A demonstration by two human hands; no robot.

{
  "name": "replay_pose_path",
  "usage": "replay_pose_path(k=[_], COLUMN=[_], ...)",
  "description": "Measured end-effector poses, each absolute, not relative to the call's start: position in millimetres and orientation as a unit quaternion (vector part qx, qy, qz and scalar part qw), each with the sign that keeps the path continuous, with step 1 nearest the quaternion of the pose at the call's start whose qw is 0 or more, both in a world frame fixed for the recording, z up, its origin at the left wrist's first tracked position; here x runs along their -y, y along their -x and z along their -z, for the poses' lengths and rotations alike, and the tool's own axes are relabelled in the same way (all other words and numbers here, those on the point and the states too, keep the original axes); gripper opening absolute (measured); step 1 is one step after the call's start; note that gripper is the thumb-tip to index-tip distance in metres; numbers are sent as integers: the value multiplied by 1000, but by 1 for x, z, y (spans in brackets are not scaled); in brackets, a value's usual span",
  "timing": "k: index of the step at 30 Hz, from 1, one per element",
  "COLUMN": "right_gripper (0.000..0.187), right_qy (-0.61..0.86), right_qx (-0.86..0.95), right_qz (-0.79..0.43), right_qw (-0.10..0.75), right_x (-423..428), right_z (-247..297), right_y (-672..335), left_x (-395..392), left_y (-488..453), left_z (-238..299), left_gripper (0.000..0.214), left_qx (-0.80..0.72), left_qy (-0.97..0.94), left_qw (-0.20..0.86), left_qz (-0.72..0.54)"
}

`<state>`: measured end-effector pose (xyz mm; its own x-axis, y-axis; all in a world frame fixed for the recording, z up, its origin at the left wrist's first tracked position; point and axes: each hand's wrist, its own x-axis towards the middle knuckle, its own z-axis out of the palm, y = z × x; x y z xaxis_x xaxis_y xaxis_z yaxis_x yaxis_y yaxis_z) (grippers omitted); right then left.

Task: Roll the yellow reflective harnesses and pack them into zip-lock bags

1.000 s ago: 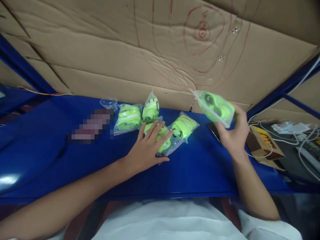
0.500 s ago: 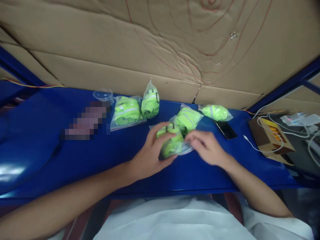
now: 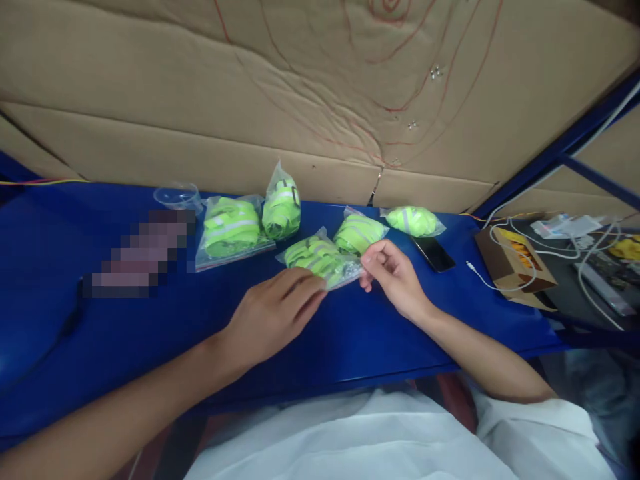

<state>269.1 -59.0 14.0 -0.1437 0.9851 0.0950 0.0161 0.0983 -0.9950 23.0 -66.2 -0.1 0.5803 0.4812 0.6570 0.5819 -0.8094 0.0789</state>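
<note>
Several clear plastic bags of folded neon-green reflective fabric lie on a blue table [image 3: 380, 333]. The nearest bag [image 3: 319, 257] sits between my hands. My right hand [image 3: 393, 277] pinches that bag's right edge between thumb and fingers. Resting flat on the table, my left hand [image 3: 273, 315] has its fingertips touching the bag's near left corner. Other bags lie behind: one [image 3: 357, 233] just beyond, one [image 3: 414, 221] further right, one [image 3: 230, 227] to the left and one [image 3: 281, 208] standing upright.
A cardboard wall [image 3: 300, 100] with red marker lines backs the table. A dark phone [image 3: 434, 253] lies right of the bags. A clear plastic cup [image 3: 176, 196] sits at the back left. A brown box [image 3: 513, 267] and white cables [image 3: 560, 247] lie at right.
My right hand set down the bag it held up at the back right, then came to the nearest bag. My left hand slid off the top of that bag to its near corner.
</note>
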Motion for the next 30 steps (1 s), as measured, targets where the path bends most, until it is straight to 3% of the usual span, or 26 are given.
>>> replay_pose_path(k=[6,10,13,19,25,30], right_gripper=[70,54,48,39,45,48], right_qy=[410,424,415,411,437,434], right_qx=[445,413,444,514,547,573], right_qz=[-621,-663,-673,-630,-603,-585], right_qw=[498,458,423,411,383,374], right_x=[57,58,65,72,71,70], right_z=[-14,-4,1,1,14,19], right_y=[-267,-266,-261,-255,-253,-253], left_x=[61,66,67,61,62,62], left_y=[-20,-24,-28,-27,-30,-34], left_z=[4,2,0,0,2,2], left_gripper=[18,33,22,11,11,13], left_qx=[295,299,320,334,373,384], left_qy=[887,897,888,879,842,817], left_qw=[44,109,141,-30,-241,-306], left_qz=[352,305,297,340,308,301])
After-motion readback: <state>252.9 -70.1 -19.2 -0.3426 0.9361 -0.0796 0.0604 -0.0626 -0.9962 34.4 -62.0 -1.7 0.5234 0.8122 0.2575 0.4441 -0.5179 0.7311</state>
